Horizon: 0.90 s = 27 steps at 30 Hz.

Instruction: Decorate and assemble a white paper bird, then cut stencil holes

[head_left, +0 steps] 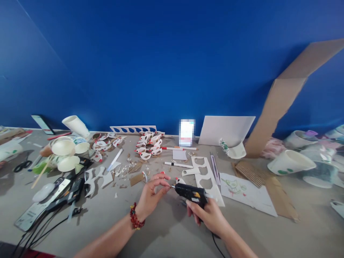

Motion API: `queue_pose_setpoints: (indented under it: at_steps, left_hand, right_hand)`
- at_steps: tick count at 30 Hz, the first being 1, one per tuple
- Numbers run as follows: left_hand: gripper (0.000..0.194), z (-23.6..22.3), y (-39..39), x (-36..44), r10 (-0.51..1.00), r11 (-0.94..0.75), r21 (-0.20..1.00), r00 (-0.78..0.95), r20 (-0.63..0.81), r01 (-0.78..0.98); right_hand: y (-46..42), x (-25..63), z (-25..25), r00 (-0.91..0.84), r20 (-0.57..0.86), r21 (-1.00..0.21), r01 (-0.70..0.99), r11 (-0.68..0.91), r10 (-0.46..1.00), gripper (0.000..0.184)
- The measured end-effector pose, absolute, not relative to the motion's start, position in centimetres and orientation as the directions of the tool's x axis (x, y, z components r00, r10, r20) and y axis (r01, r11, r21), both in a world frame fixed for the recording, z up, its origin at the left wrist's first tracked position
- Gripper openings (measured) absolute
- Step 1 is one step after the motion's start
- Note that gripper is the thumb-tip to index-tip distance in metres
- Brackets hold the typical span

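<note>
My right hand (213, 216) is wrapped round the handle of a black hot glue gun (186, 191), its nozzle pointing left. Close in front of that tip, my left hand (152, 195) has thumb and fingertips pinched together; what sits between them is too small to make out. A red beaded bracelet (137, 216) circles the left wrist. Just behind the gun lies a white bird-shaped cutout (180, 181) with red on it, partly hidden. A pile of similar white and red bird cutouts (146, 145) lies farther back on the grey table.
White board with cut-out holes (212, 182) lies right of the gun, beside a cutter knife (215, 168) and a bird drawing (242, 190). Phones (27, 216), cables and pale cups (68, 163) crowd the left. A lit screen (187, 132) leans on the blue wall; bent cardboard (282, 100) rises at right.
</note>
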<state>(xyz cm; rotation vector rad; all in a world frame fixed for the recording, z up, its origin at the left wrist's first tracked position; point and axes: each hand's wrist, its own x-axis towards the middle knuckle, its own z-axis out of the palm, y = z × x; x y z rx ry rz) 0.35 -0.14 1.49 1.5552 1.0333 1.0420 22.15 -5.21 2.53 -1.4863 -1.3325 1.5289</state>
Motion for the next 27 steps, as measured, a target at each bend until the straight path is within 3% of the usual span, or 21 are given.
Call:
queue_pose_setpoints:
  at_steps: [27]
  left_hand:
    - [0.016, 1.32, -0.27, 0.39, 0.961, -0.173, 0.983, 0.229, 0.156, 0.055]
  right_hand:
    - [-5.4, 21.98, 2.33, -0.161, -0.314, -0.931, 0.244, -0.271, 0.936, 0.048]
